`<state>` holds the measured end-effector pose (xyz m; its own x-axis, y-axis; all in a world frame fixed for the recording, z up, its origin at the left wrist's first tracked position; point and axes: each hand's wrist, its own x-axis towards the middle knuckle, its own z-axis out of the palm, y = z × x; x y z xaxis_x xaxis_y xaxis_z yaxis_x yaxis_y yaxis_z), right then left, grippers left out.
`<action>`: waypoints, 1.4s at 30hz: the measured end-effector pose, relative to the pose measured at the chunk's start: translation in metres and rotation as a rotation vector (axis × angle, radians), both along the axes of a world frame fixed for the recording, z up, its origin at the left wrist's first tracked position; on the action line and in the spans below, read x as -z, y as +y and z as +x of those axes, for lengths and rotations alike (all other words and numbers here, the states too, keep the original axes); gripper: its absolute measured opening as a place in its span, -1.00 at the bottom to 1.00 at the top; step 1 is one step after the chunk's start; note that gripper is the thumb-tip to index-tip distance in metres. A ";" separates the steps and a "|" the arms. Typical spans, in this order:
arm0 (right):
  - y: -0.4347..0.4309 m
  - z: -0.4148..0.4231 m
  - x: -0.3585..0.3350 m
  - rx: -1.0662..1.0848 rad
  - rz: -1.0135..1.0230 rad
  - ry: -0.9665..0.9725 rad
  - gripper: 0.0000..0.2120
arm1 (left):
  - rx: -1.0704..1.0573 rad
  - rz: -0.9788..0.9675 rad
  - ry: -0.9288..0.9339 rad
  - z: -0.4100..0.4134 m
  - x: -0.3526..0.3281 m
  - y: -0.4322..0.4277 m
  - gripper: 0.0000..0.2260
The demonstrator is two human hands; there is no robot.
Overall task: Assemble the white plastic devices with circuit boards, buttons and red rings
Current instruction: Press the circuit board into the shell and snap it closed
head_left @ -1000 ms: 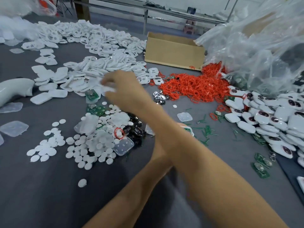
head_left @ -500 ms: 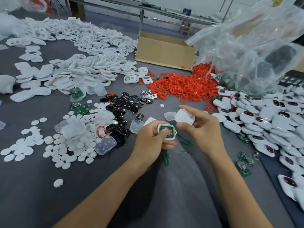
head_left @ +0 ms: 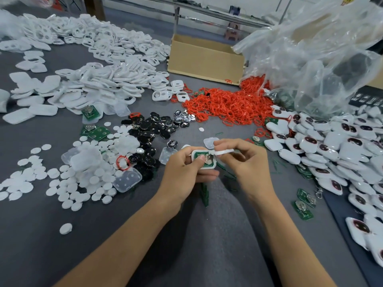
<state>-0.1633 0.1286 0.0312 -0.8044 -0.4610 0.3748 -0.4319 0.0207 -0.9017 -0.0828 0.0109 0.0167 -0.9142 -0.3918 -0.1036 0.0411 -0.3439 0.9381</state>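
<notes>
My left hand [head_left: 184,172] grips a white shell half [head_left: 204,160] with a green circuit board and a coin cell inside it. My right hand [head_left: 246,160] pinches a white cover [head_left: 223,151] edge-on, its left end touching the shell's upper right edge. Behind them lie a heap of red rings [head_left: 228,106], a cluster of black buttons [head_left: 153,129] and a big pile of white shells [head_left: 99,79]. Round white discs [head_left: 68,183] are scattered at the left.
Finished white devices [head_left: 331,146] are piled at the right, under a large clear plastic bag [head_left: 310,54]. A cardboard box [head_left: 205,61] stands at the back. Loose green boards [head_left: 303,208] lie at the right and others [head_left: 95,131] at the left. Grey cloth covers the table.
My right hand reached out to the shell pile, came back with a white cover, and now brings it down edge-on against the shell in my left hand. Both hands sit closer together.
</notes>
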 end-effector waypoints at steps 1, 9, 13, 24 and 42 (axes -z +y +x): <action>0.000 0.000 0.002 0.001 0.003 -0.001 -0.67 | -0.011 0.016 0.006 0.000 0.000 -0.001 -0.81; 0.003 0.002 0.007 -0.058 0.105 0.000 -0.63 | -0.072 0.096 0.037 0.000 -0.002 -0.002 -0.83; 0.008 0.003 0.005 -0.114 0.180 0.019 -0.60 | -0.082 0.109 0.030 -0.001 -0.002 -0.002 -0.83; 0.015 0.003 0.005 0.090 0.402 0.465 -0.65 | 0.038 0.105 -0.008 0.000 -0.001 -0.004 -0.83; 0.008 0.019 -0.003 0.018 0.403 0.509 -0.63 | 0.095 0.305 -0.094 0.006 -0.012 -0.009 -0.57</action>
